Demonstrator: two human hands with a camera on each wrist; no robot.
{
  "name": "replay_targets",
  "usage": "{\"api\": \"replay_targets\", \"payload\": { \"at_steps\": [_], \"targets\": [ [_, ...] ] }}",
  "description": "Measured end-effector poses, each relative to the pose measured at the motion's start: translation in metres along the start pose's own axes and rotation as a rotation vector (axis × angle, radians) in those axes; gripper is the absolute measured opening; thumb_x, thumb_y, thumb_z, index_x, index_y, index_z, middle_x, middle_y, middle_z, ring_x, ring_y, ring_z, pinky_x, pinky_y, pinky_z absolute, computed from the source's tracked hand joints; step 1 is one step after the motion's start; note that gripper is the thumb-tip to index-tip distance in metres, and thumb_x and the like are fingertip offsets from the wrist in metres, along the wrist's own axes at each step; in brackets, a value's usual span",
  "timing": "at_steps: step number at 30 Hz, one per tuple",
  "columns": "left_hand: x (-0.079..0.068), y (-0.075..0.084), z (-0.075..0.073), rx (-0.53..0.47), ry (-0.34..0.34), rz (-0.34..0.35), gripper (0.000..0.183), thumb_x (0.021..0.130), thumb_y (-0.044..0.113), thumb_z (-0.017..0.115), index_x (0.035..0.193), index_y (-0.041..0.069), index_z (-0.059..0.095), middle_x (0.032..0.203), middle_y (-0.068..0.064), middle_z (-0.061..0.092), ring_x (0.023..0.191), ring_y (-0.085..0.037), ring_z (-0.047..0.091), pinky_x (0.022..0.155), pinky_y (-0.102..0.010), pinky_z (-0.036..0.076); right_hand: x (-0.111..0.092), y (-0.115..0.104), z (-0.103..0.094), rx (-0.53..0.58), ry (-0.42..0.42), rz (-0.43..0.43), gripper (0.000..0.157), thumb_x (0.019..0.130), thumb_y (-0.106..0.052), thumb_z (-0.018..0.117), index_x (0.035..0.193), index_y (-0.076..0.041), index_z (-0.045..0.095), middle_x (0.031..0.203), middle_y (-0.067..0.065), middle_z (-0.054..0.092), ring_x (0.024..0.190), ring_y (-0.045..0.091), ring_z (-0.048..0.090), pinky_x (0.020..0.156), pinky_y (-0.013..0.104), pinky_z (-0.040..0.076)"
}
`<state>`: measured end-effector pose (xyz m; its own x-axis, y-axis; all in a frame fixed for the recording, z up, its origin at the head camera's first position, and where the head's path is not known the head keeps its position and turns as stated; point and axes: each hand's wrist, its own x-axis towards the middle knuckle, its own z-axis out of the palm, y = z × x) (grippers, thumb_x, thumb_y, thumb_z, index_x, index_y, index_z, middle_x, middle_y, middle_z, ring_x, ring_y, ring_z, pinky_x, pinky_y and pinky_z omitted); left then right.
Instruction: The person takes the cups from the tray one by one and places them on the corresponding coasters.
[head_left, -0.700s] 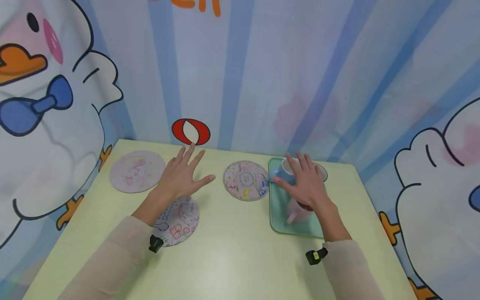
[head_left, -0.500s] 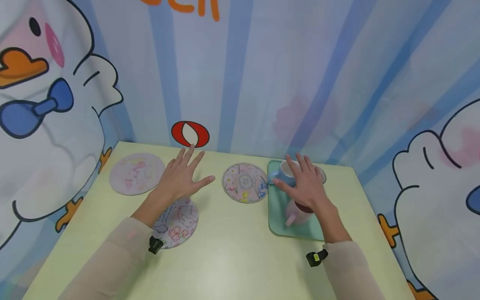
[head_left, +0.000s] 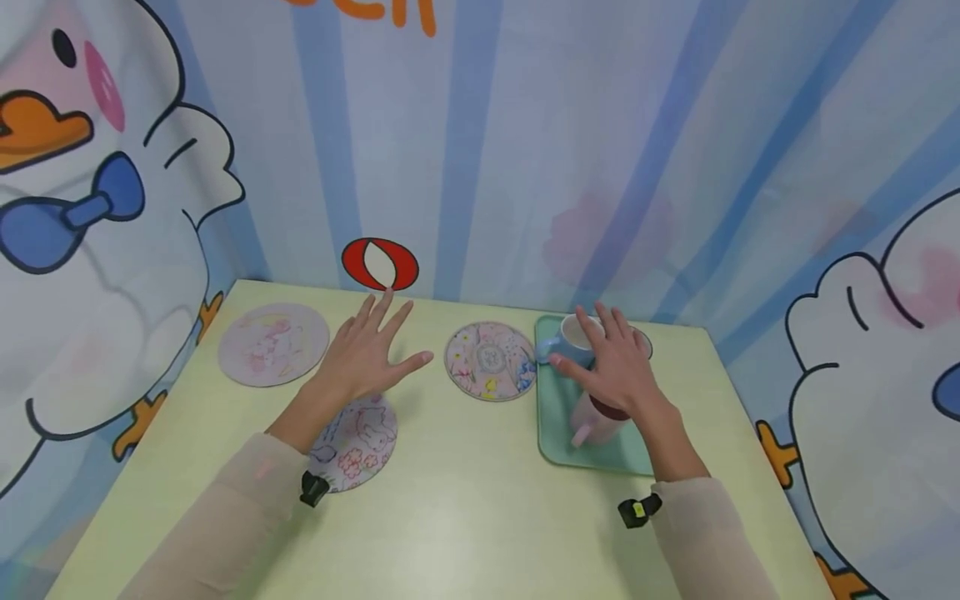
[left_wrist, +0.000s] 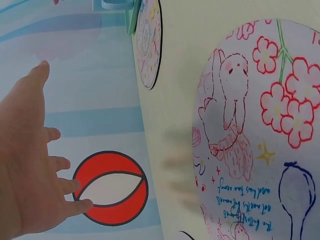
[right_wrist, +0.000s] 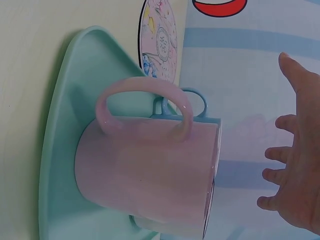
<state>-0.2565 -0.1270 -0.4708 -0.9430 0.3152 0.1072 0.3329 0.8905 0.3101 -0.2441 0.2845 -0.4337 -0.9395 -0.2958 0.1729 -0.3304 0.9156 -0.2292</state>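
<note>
My left hand (head_left: 367,354) hovers with spread fingers over the table, holding nothing. Below its wrist lies a round mat with a rabbit and flowers (head_left: 363,446), partly covered by the arm. My right hand (head_left: 618,362), fingers also spread, is above a green tray (head_left: 555,446). On that tray a pink mug (right_wrist: 145,170) stands upright, its handle towards the left wrist side. A blue mug (head_left: 576,340) stands farther back, partly behind the fingers. Another pale, round-rimmed thing (head_left: 643,343) shows beside the right hand, mostly hidden.
A flowered round mat (head_left: 491,361) lies against the tray's left side. One more round pink mat (head_left: 273,344) is at the back left corner of the table (head_left: 465,517). A striped cloth with cartoon ducks (head_left: 517,150) hangs behind and along both sides.
The right arm has shifted very slightly to the right, so a little more of the pink mug shows. The left hand keeps almost the same place and pose.
</note>
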Motion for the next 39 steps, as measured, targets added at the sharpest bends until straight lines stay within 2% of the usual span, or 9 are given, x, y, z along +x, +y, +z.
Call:
{"api": "replay_targets", "payload": {
  "at_steps": [9, 18, 27, 39],
  "targets": [
    [0.002, 0.000, -0.001, 0.007, -0.010, -0.005, 0.100, 0.095, 0.084, 0.040, 0.171, 0.024, 0.017, 0.178, -0.013, 0.003, 0.162, -0.042, 0.003, 0.123, -0.070, 0.016, 0.000, 0.000, -0.006, 0.008, -0.032, 0.015, 0.095, 0.097, -0.069, 0.057, 0.170, -0.018, 0.024, 0.175, 0.019, 0.014, 0.160, 0.046, 0.009, 0.117, 0.078, 0.016],
    [-0.004, -0.002, 0.000, 0.009, -0.034, 0.007, 0.100, 0.096, 0.083, 0.042, 0.172, 0.023, 0.015, 0.178, -0.012, -0.002, 0.162, -0.041, 0.002, 0.123, -0.069, 0.018, -0.003, 0.005, -0.005, 0.021, -0.030, 0.017, 0.095, 0.098, -0.068, 0.057, 0.170, -0.017, 0.022, 0.175, 0.020, 0.014, 0.160, 0.048, 0.010, 0.118, 0.077, 0.017],
    [-0.012, -0.007, 0.002, 0.022, -0.019, 0.028, 0.099, 0.097, 0.079, 0.048, 0.171, 0.021, 0.019, 0.177, -0.016, 0.005, 0.161, -0.044, 0.010, 0.120, -0.070, 0.024, -0.013, 0.023, -0.008, 0.087, 0.019, 0.008, 0.093, 0.099, -0.061, 0.060, 0.170, -0.012, 0.022, 0.173, 0.023, 0.019, 0.158, 0.049, 0.016, 0.118, 0.075, 0.021],
    [-0.020, -0.016, 0.002, 0.037, -0.045, 0.045, 0.097, 0.097, 0.079, 0.048, 0.171, 0.022, 0.022, 0.177, -0.017, 0.009, 0.160, -0.045, 0.012, 0.120, -0.070, 0.025, -0.026, 0.046, -0.012, 0.172, 0.036, 0.082, 0.089, 0.102, -0.056, 0.060, 0.170, -0.014, 0.021, 0.173, 0.023, 0.019, 0.156, 0.053, 0.018, 0.111, 0.082, 0.023]
  ]
}}
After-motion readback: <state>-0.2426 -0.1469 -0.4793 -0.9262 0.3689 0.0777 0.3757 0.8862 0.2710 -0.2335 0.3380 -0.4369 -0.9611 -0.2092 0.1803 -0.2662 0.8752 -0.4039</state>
